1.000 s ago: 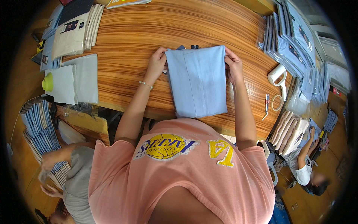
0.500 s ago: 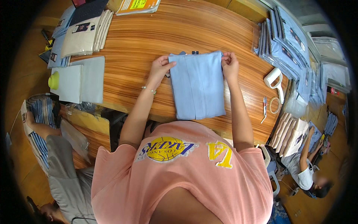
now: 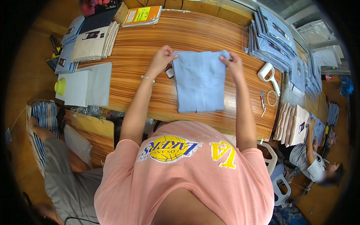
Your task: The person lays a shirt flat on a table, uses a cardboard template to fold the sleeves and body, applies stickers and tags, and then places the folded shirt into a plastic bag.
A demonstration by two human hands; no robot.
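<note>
A folded light blue garment (image 3: pixel 199 80) lies flat on the wooden table (image 3: pixel 150 41) in front of me. My left hand (image 3: pixel 162 58) pinches its top left corner. At the top right corner my right hand (image 3: pixel 232 62) grips the fabric the same way. A small dark tag (image 3: pixel 170 72) peeks out at the garment's left edge, just below my left hand. A thin bracelet circles my left wrist.
Stacks of bagged blue garments (image 3: pixel 275 41) fill the table's right end, with a white handheld tool (image 3: pixel 268 73), a pen and a ring (image 3: pixel 272 98) nearby. Beige folded stacks (image 3: pixel 92 43), grey boards (image 3: pixel 84 84) and an orange book (image 3: pixel 144 15) lie left. Other people sit on the floor at both sides.
The garment's top edge has shifted toward the far side of the table with both hands following it. The person at lower left has moved lower in the view.
</note>
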